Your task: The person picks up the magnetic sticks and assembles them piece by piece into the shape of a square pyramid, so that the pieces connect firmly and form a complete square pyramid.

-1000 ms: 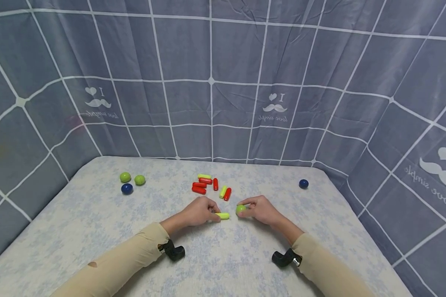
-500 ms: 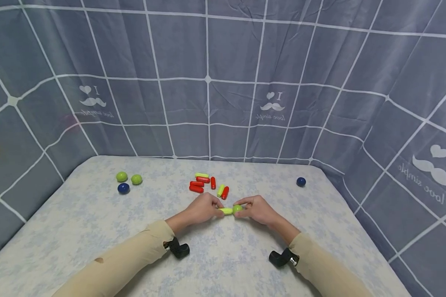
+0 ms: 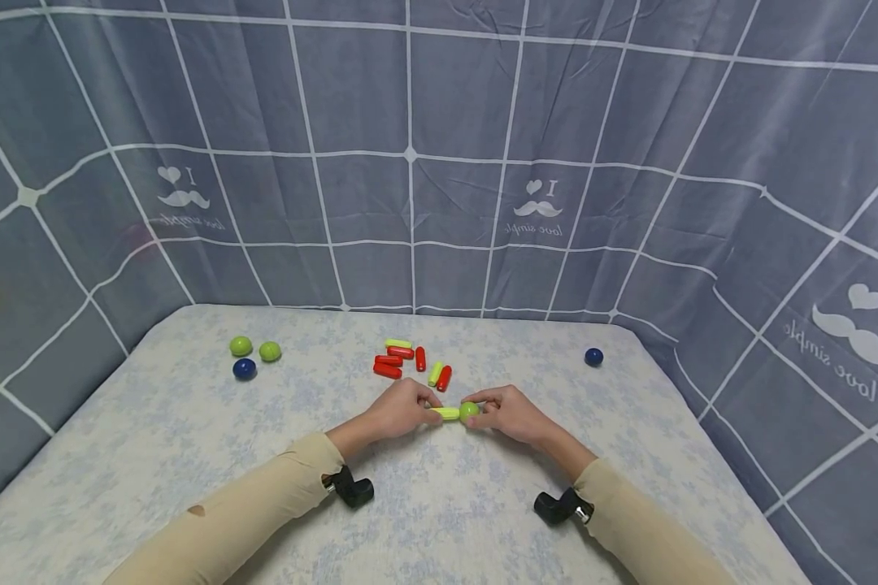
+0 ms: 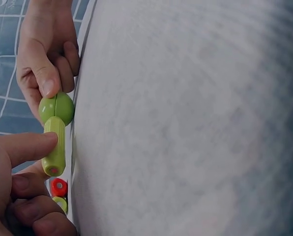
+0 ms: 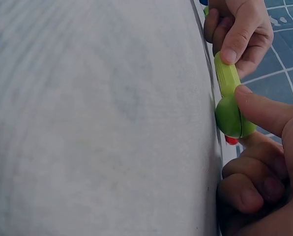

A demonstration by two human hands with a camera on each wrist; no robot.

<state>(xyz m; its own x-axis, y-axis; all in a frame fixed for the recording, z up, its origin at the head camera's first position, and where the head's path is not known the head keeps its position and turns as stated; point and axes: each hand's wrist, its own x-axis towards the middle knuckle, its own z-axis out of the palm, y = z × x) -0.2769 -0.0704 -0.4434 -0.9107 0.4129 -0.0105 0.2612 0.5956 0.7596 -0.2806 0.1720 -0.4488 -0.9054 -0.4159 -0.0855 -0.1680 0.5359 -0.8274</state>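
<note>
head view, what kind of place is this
Probably a makeshift recording booth, not a lived-in room: a grey grid-print cloth walls in a table under a pale floral cover, with only toy balls and rods on it.

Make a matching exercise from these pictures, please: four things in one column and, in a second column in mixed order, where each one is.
Things
1. yellow-green stick
2. green ball
3. lone blue ball
4. red sticks

Places
A. alone on the table's far right side
B. pinched by the right hand
C. in the loose pile beyond both hands
D. pinched by the left hand

Pairs: 1-D, 2-B, 3-A, 4-C
</note>
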